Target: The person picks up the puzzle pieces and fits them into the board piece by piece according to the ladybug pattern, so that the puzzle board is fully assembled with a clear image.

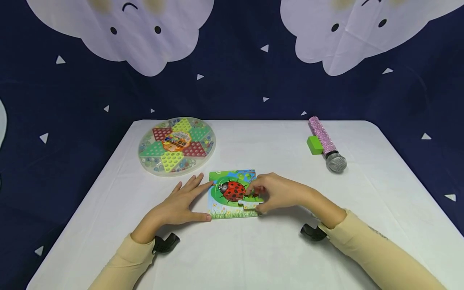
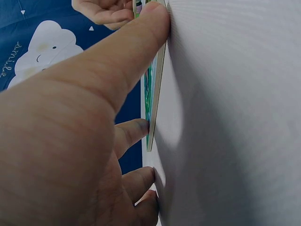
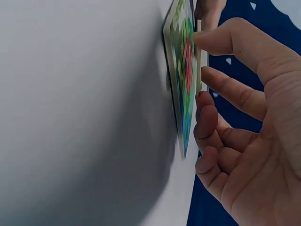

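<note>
A ladybug jigsaw puzzle (image 1: 228, 209) lies flat on the white table, with a red spotted ladybug on a green and blue ground. My right hand (image 1: 280, 192) pinches a puzzle piece (image 1: 251, 205) between thumb and fingers over the puzzle's lower right part. In the right wrist view the piece (image 3: 199, 56) shows as a thin slab just above the board. My left hand (image 1: 179, 203) lies at the puzzle's left edge with fingers spread. Its thumb (image 2: 153, 19) and a finger (image 2: 134, 134) touch that edge, while the other fingertips rest on the table.
A round Chinese checkers board (image 1: 176, 147) with marbles round its rim lies at the back left. At the back right are a pink glitter microphone (image 1: 328, 145) and a green block (image 1: 314, 145) beside it. A dark blue cloth with clouds hangs behind the table (image 1: 261, 149).
</note>
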`<action>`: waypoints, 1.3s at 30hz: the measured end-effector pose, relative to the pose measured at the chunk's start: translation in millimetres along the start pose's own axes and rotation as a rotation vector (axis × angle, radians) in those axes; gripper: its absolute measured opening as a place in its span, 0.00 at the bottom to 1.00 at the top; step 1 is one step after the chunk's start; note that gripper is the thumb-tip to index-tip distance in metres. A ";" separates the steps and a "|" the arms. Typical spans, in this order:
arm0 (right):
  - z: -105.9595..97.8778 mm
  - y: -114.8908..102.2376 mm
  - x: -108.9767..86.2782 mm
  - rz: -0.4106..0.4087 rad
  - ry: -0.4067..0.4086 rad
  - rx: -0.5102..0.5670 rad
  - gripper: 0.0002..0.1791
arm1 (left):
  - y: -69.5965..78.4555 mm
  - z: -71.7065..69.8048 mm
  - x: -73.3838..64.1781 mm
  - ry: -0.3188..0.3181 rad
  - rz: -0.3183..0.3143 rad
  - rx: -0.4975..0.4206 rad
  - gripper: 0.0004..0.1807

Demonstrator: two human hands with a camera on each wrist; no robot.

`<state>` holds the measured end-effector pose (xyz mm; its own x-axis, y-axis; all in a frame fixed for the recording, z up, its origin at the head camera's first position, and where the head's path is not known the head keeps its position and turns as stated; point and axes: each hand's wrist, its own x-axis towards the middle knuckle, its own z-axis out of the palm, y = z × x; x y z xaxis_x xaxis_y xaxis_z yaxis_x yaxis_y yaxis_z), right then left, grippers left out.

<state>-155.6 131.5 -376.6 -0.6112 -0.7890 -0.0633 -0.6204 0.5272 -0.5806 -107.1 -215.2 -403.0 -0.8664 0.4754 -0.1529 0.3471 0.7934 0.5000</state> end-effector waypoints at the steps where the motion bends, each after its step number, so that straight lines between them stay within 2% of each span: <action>1: 1.4 -1.2 2.5 -0.011 0.000 -0.008 0.22 | 0.2 -0.2 0.2 0.001 0.002 0.000 0.56; 12: 11.9 -14.6 22.9 -0.063 -0.032 -0.035 0.20 | 1.8 -2.3 1.0 -0.005 0.000 0.000 0.56; 17: 15.2 -17.6 28.1 -0.080 -0.058 0.000 0.20 | 2.1 -2.7 1.0 -0.006 0.001 -0.001 0.56; 39: 19.0 -19.6 35.1 -0.074 -0.072 -0.015 0.18 | 2.3 -2.2 0.5 -0.005 -0.002 -0.004 0.56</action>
<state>-155.5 87.4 -382.9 -0.5265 -0.8465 -0.0794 -0.6704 0.4708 -0.5735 -107.6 -214.0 -400.1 -0.8652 0.4759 -0.1582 0.3441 0.7928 0.5031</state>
